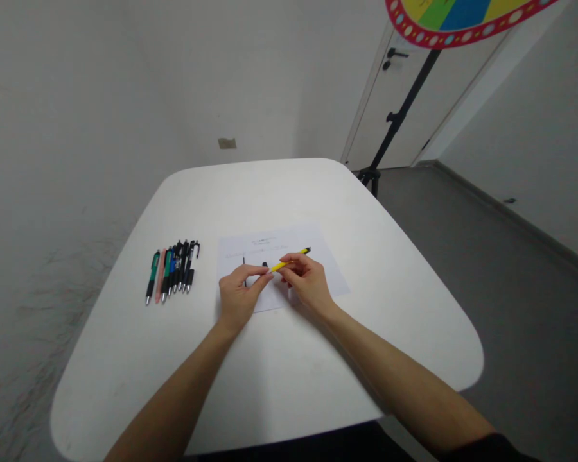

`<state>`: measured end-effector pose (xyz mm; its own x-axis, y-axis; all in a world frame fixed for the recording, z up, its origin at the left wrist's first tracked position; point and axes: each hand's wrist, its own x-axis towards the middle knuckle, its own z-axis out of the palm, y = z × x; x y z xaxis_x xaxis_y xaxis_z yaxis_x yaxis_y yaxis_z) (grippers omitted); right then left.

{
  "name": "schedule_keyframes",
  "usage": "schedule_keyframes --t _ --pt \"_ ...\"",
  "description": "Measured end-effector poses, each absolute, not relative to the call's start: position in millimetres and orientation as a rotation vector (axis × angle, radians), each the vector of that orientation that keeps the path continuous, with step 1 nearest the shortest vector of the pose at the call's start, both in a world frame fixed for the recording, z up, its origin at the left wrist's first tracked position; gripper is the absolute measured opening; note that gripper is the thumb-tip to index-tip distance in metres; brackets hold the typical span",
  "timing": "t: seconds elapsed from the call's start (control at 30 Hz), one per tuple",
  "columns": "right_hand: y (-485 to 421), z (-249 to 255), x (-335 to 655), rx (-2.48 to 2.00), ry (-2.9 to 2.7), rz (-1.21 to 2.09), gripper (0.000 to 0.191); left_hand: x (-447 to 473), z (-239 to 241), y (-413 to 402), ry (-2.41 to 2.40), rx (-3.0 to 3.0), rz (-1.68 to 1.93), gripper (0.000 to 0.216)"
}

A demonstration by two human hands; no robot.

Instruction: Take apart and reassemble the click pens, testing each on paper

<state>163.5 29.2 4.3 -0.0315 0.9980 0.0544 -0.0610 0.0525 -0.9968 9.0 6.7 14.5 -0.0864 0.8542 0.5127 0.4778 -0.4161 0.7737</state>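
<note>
White wall (173, 96) fills the upper left of the frame, and a bright wheel (462, 22) cuts into the upper right, above the white table (270, 192) you are working at. Your yellow pen (279, 265) is just right of the frame's centre, held above a printed sheet of paper (270, 303), slanting so that its black end points to the upper right. Your right hand (311, 282) pinches the barrel between thumb and fingers; your left hand (238, 292) pinches the front end between thumb and index finger, though whatever detail sits there is too small to tell. Beside that end is a short black piece (264, 264), and a thin dark rod (244, 261) runs partly behind your left hand. Left of centre lies a row of pens (167, 273). You seem to be handling the pen's front end; that calls for a steady barrel and both pinches kept in line.
</note>
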Motion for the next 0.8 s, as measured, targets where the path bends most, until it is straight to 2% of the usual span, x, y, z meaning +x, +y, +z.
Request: schedule_keyframes --t 0.27,0.37,0.67,0.8 --pt "23.1 4.4 165.7 -1.168 -1.499 0.942 0.016 9.5 10.6 9.0 1.445 1.896 1.505 0.014" --pt "23.3 4.7 167.3 -1.183 -1.571 0.807 0.015 6.1 9.3 10.2 1.471 2.026 1.488 0.023" --pt "31.8 5.8 177.3 -1.106 -1.552 0.466 0.006 3.6 0.3 13.9 1.867 2.553 0.719 0.032" --pt "32.1 7.0 178.6 -1.121 -1.533 0.399 0.006 5.4 -1.3 15.6 1.836 2.606 0.605 0.028"
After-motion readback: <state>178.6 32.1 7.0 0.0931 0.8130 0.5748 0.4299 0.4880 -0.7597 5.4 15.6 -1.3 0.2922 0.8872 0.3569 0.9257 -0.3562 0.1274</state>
